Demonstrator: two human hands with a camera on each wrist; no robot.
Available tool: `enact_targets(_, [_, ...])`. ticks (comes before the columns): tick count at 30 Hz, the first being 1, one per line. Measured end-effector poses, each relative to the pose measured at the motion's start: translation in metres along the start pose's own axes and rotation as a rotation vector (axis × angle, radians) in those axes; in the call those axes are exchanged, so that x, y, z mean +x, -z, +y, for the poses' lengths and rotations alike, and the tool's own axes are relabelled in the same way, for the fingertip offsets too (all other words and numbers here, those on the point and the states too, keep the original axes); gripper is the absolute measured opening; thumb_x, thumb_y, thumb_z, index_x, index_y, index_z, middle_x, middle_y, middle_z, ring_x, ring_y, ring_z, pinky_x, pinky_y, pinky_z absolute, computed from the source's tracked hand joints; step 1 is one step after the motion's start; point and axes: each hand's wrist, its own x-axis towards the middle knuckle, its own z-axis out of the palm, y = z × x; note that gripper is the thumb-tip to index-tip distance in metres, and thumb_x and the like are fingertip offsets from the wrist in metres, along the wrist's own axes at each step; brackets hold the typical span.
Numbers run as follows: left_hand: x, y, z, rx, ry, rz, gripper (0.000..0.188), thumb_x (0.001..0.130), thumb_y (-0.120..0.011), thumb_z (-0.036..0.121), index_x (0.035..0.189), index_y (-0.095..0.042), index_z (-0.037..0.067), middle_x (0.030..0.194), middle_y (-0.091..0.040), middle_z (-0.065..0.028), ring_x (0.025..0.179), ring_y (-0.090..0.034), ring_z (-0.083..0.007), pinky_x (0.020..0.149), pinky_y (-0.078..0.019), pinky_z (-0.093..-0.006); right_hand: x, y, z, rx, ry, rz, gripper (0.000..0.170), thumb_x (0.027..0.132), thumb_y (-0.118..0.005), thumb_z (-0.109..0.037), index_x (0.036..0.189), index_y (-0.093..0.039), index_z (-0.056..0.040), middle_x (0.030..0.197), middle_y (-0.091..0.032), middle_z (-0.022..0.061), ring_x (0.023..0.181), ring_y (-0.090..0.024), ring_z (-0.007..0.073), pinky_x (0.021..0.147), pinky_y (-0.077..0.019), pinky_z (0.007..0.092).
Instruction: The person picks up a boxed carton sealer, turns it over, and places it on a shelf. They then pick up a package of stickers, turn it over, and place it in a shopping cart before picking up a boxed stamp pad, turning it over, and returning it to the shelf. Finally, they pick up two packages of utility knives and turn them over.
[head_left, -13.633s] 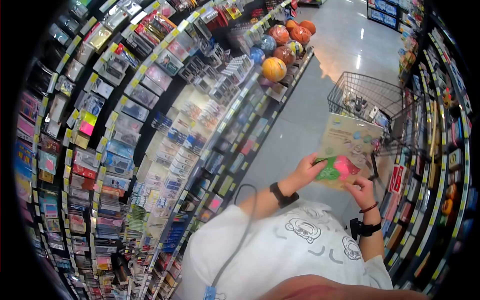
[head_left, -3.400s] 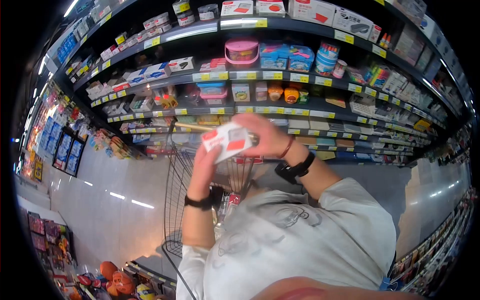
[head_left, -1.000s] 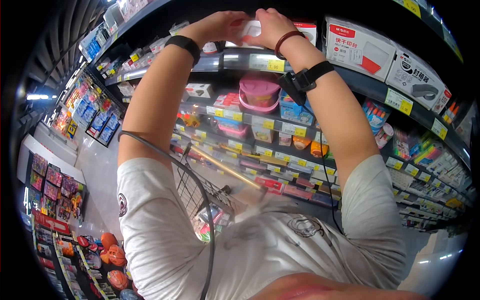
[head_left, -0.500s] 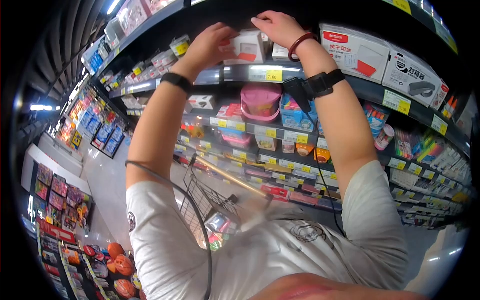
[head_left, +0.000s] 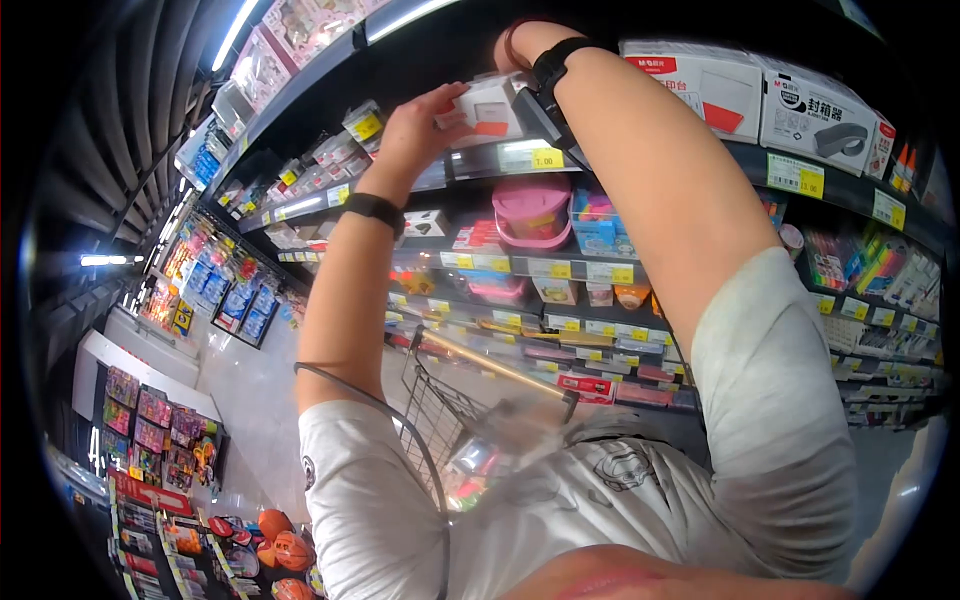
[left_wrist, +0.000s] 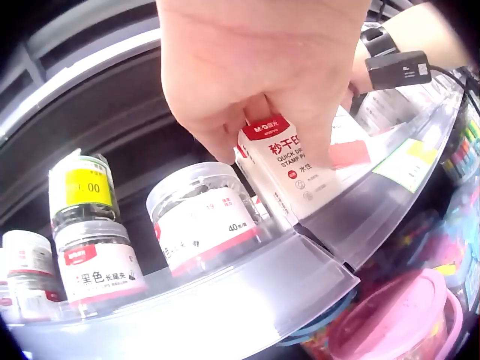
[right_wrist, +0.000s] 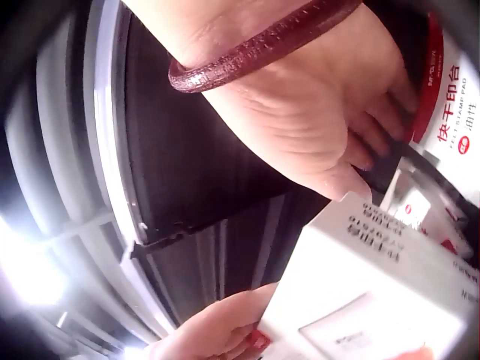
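My left hand (head_left: 418, 130) grips the left end of a small white and red stamp pad box (head_left: 490, 105) at the front of the upper shelf. The left wrist view shows the fingers of this hand (left_wrist: 262, 60) bent around the top of the box (left_wrist: 289, 169), which stands beside a clear jar (left_wrist: 202, 217). My right hand (right_wrist: 315, 112) is above and behind the box (right_wrist: 367, 285), its fingers reaching into the dark shelf space near another red and white box (right_wrist: 454, 97). In the head view the wrist device partly covers my right hand (head_left: 520, 48).
Larger boxes (head_left: 815, 120) stand to the right on this shelf. Below are a pink tub (head_left: 532, 212) and more stocked shelves. A wire cart (head_left: 435, 410) with a wooden-coloured handle (head_left: 495, 365) is under my arms. Balls (head_left: 290, 550) lie at the lower left.
Compared with half a second ago, my right hand has moved left and deeper behind the box. My left hand has stayed at the box's left end. The view has shifted slightly.
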Motion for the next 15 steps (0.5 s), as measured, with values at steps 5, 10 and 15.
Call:
enact_targets(5, [-0.002, 0.001, 0.000, -0.008, 0.026, -0.023, 0.056, 0.072, -0.077, 0.012, 0.125, -0.059, 0.014, 0.113, -0.066, -0.0125, 0.100, -0.065, -0.0295, 0.086, -0.0522, -0.0344, -0.037, 0.013, 0.004, 0.227, -0.178, 0.053, 0.037, 0.069, -0.083, -0.026, 0.103, -0.074, -0.0131, 0.111, -0.067, 0.0108, 0.096, -0.065, 0.0256, 0.086, -0.0497, 0.0399])
enact_targets(10, [-0.004, 0.004, 0.001, -0.027, 0.014, -0.025, 0.054, 0.073, -0.077, 0.011, 0.124, -0.058, 0.015, 0.108, -0.066, -0.0134, 0.096, -0.066, -0.0302, 0.082, -0.0534, -0.0355, -0.037, 0.019, 0.006, -0.056, -0.204, -0.052, 0.052, 0.066, -0.084, -0.033, 0.112, -0.070, -0.0148, 0.119, -0.063, 0.0092, 0.105, -0.062, 0.0262, 0.090, -0.0484, 0.0423])
enact_targets(15, [-0.003, -0.001, -0.001, 0.002, -0.014, 0.003, 0.054, 0.074, -0.076, 0.012, 0.125, -0.058, 0.015, 0.109, -0.066, -0.0132, 0.096, -0.066, -0.0298, 0.081, -0.0535, -0.0353, -0.041, 0.022, 0.001, -0.158, -0.176, -0.069, 0.055, 0.066, -0.083, -0.036, 0.114, -0.068, -0.0130, 0.118, -0.062, 0.0115, 0.107, -0.058, 0.0264, 0.090, -0.0460, 0.0444])
